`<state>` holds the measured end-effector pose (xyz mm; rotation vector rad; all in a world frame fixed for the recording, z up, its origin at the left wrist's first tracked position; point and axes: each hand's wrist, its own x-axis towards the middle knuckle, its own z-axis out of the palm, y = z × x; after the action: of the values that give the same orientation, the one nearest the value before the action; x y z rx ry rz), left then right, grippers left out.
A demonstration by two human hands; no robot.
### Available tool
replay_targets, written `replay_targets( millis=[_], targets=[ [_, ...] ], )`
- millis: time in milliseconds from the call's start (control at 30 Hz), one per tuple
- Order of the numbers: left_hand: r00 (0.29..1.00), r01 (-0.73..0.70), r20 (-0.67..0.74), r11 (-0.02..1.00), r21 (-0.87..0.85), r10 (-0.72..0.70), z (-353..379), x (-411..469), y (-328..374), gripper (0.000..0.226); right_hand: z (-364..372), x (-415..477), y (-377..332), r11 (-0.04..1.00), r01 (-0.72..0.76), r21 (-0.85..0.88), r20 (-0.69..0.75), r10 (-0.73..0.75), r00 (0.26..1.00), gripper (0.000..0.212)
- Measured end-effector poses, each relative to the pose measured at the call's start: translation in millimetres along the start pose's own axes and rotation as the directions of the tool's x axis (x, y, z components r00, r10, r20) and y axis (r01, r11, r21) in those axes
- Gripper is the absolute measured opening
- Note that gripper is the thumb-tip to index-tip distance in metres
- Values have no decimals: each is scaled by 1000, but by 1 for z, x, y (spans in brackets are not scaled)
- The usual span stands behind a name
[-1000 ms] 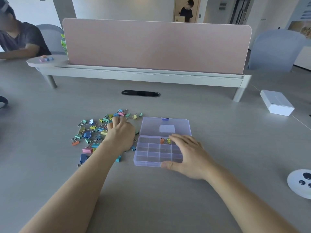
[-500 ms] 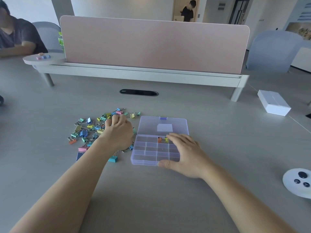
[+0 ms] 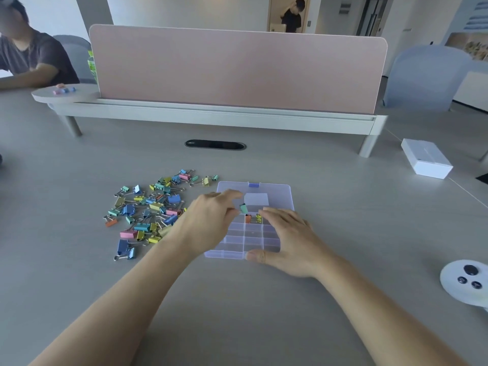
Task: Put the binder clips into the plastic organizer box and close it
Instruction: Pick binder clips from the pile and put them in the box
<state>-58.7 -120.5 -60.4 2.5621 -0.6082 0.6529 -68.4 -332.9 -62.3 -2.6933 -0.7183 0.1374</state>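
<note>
Head view, left hand (image 3: 211,220) reaching right over clear plastic organizer box (image 3: 253,235), thumb and forefinger pinching green binder clip (image 3: 243,208) above its far compartments, right hand (image 3: 287,241) flat on box, fingers straight, thumb at front wall, heap of coloured binder clips (image 3: 148,212) left of box.

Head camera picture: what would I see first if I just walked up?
Probably the heap of colourful binder clips on the grey table, left of the clear plastic organizer box. Next, the left hand pinching a green clip above the open box, while the right hand rests on its right side. Behind stands a big pink divider.
</note>
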Motion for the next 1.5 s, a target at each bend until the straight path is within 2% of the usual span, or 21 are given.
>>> replay_targets(
  millis=[133,267,367,600,800,1067,1233,1500],
  targets=[
    [994,-78,-76,996,-52,74,10,-2,6,21,1,0,0,1000,4,8,-15,-4,1000,94],
    [994,-100,-53,983,-153,93,20,-1,11,25,1,1,0,999,17,28,-28,-17,999,89],
    [996,-82,-40,984,-160,77,26,2,14,29,0,0,-1,999,19,35,-34,-18,999,87],
    [999,15,33,1000,-16,-15,31,7,16,26,2,3,1,1000,5,16,-27,-4,1000,88],
    [973,192,115,979,75,-199,31,14,27,30,3,3,1,998,29,58,-53,-26,998,81],
    [923,284,239,953,105,-301,20,37,34,30,4,3,4,995,13,102,-58,-7,998,83],
    [892,369,232,922,121,-387,20,45,37,30,6,4,6,991,-19,133,-48,26,999,83],
    [897,322,278,939,124,-344,23,49,33,21,6,2,6,995,-17,96,-30,20,999,77]
  ],
)
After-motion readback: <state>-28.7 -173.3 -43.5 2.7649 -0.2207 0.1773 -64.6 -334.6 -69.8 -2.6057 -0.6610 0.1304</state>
